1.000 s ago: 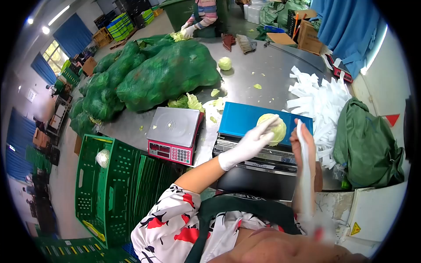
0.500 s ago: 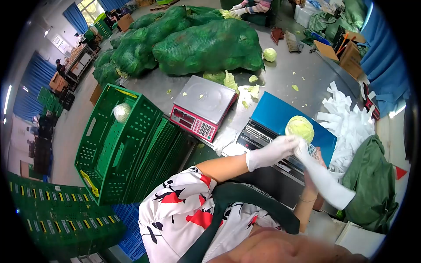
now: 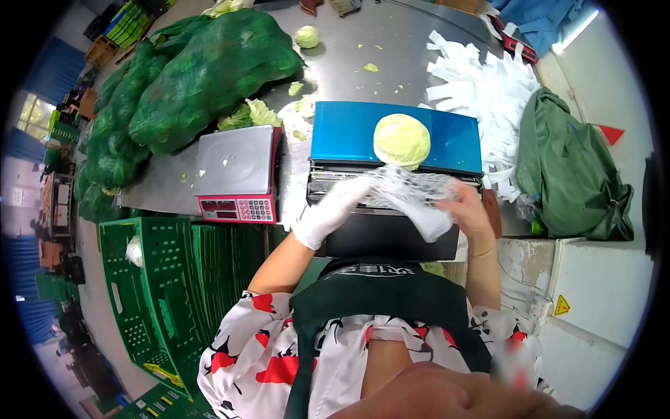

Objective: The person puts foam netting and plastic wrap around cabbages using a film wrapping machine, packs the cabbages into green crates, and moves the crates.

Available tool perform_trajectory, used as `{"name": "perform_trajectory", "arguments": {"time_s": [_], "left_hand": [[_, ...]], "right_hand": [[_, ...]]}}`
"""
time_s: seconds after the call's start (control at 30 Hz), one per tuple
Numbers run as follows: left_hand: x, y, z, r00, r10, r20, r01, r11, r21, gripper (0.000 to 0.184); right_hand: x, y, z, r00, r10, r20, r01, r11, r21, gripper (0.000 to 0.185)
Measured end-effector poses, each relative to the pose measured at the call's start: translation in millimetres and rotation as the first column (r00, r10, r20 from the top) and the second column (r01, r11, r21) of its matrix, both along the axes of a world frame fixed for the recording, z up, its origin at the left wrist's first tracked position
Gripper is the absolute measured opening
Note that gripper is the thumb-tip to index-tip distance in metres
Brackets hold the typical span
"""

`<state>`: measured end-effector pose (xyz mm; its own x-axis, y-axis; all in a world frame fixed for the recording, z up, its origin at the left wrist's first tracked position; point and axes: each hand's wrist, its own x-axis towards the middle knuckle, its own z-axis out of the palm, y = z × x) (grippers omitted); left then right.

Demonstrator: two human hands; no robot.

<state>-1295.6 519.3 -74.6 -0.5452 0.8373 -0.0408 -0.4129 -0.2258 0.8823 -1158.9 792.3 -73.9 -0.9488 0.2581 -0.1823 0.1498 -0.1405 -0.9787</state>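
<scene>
Both hands stretch a white mesh net (image 3: 412, 187) between them, in front of a blue-topped machine (image 3: 342, 133). My left hand (image 3: 340, 208), in a white glove, grips the net's left side. On its right side, the fingers of my bare right hand (image 3: 469, 213) close on the mesh. A white, uncut-looking end of the net hangs down between the hands. Just beyond the net, a pale green cabbage (image 3: 402, 141) rests on the blue top, and the mesh lies close to its near edge.
Left of the machine is a red scale (image 3: 235, 167) beside green net sacks (image 3: 216, 77). White strips (image 3: 481, 98) are piled at the right, near a green cloth bundle (image 3: 572, 167). Green crates (image 3: 157, 279) stand at the lower left. Another cabbage (image 3: 307, 37) sits farther back.
The bunched white net has been spread open between my hands, which have moved apart. The head view has shifted, and the cabbage remains on the blue top.
</scene>
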Motion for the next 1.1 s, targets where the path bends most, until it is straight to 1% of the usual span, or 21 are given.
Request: {"name": "perform_trajectory", "arguments": {"time_s": [0.03, 0.13, 0.17, 0.23, 0.3, 0.33, 0.37, 0.43, 0.47, 0.53, 0.6, 0.7, 0.73, 0.77, 0.8, 0.83, 0.9, 0.93, 1.03, 1.07, 1.1], "left_hand": [[-6.8, -0.1, -11.7, 0.991, -0.016, 0.135, -0.001, 0.992, 0.125, 0.031], [-16.7, 21.3, -30.1, 0.987, 0.16, 0.031, -0.149, 0.963, -0.227, 0.028], [-32.9, 31.7, -37.9, 0.966, 0.188, -0.176, -0.248, 0.864, -0.438, 0.031], [-57.0, 64.7, -45.5, 0.751, 0.505, -0.425, -0.631, 0.739, -0.236, 0.033], [-89.6, 86.8, -65.1, 0.69, 0.506, -0.517, -0.71, 0.611, -0.35, 0.034], [-104.6, 95.0, -84.3, 0.744, 0.441, -0.502, -0.648, 0.659, -0.382, 0.044], [-124.7, 104.2, -122.1, 0.835, 0.29, -0.468, -0.528, 0.663, -0.53, 0.053], [-126.3, 124.4, -121.9, 0.881, 0.314, -0.354, -0.47, 0.676, -0.568, 0.053], [-126.2, 124.9, -122.5, 0.92, 0.366, -0.142, -0.382, 0.749, -0.541, 0.06], [-110.4, 127.7, -110.7, 0.873, 0.456, 0.175, -0.401, 0.873, -0.276, 0.058], [-106.0, 129.7, -105.2, 0.818, 0.364, 0.446, -0.389, 0.92, -0.038, 0.054], [-85.0, 111.9, -42.0, 0.729, 0.16, 0.665, -0.179, 0.983, -0.04, 0.047], [-79.6, 108.8, -45.4, 0.724, 0.158, 0.672, -0.164, 0.985, -0.055, 0.047], [-76.6, 107.4, -51.1, 0.721, 0.153, 0.676, -0.15, 0.987, -0.064, 0.046], [-75.8, 107.3, -58.0, 0.716, 0.149, 0.682, -0.14, 0.988, -0.069, 0.046], [-76.6, 105.1, -68.8, 0.686, 0.088, 0.722, -0.127, 0.992, -0.001, 0.045], [-87.1, 100.3, -86.8, 0.625, -0.047, 0.779, -0.111, 0.983, 0.148, 0.044], [-95.2, 102.9, -75.8, 0.643, 0.019, 0.766, -0.124, 0.989, 0.079, 0.043], [-117.9, 112.0, -56.2, 0.726, 0.137, 0.674, -0.161, 0.987, -0.026, 0.042], [-126.4, 116.1, -57.5, 0.782, 0.115, 0.612, -0.151, 0.988, 0.007, 0.042], [-135.8, 121.0, -58.7, 0.834, 0.092, 0.543, -0.136, 0.99, 0.041, 0.042]], "right_hand": [[-3.8, 7.3, -25.0, 0.995, 0.021, 0.098, -0.057, 0.924, 0.379, 0.013], [-33.5, 4.4, -42.4, 0.914, -0.405, 0.034, 0.371, 0.865, 0.339, 0.01], [-48.3, 16.1, -61.4, 0.886, -0.464, -0.006, 0.438, 0.833, 0.339, 0.013], [-86.5, 18.5, -66.1, 0.831, -0.545, 0.106, 0.507, 0.823, 0.256, 0.027], [-113.8, 31.6, -81.7, 0.851, -0.488, 0.193, 0.441, 0.865, 0.24, 0.051], [-131.3, 31.0, -75.9, 0.821, -0.488, 0.296, 0.423, 0.869, 0.257, 0.059], [-144.5, 29.2, -70.5, 0.781, -0.484, 0.395, 0.404, 0.874, 0.272, 0.067], [-149.6, 31.8, -84.8, 0.826, -0.474, 0.304, 0.398, 0.874, 0.281, 0.072], [-151.0, 32.8, -91.9, 0.846, -0.467, 0.258, 0.396, 0.873, 0.284, 0.075], [-143.5, 21.5, -60.4, 0.844, -0.461, 0.275, 0.292, 0.824, 0.485, 0.075], [-138.2, 9.5, -21.4, 0.826, -0.49, 0.277, 0.255, 0.764, 0.592, 0.069], [-131.3, 14.6, 2.5, 0.936, -0.327, 0.132, 0.159, 0.726, 0.669, 0.058], [-135.1, 24.5, -8.3, 0.955, -0.292, 0.06, 0.197, 0.768, 0.61, 0.046], [-136.6, 42.9, -10.9, 0.961, -0.187, 0.203, 0.106, 0.928, 0.356, 0.036], [-144.9, 55.6, -18.2, 0.978, -0.132, 0.159, 0.137, 0.99, -0.024, 0.031], [-149.2, 64.4, -30.0, 0.991, -0.096, 0.097, 0.127, 0.907, -0.401, 0.026], [-147.4, 76.3, -74.8, 0.992, 0.072, 0.105, 0.001, 0.818, -0.575, 0.023], [-150.9, 76.0, -75.8, 0.983, 0.157, 0.09, -0.061, 0.757, -0.651, 0.029], [-133.0, 63.2, -42.3, 0.986, -0.05, 0.16, 0.152, 0.668, -0.728, 0.04], [-131.4, 60.3, -43.6, 0.979, -0.167, 0.119, 0.203, 0.726, -0.657, 0.052], [-132.8, 53.3, -43.5, 0.991, -0.117, 0.06, 0.131, 0.858, -0.496, 0.054]]}}
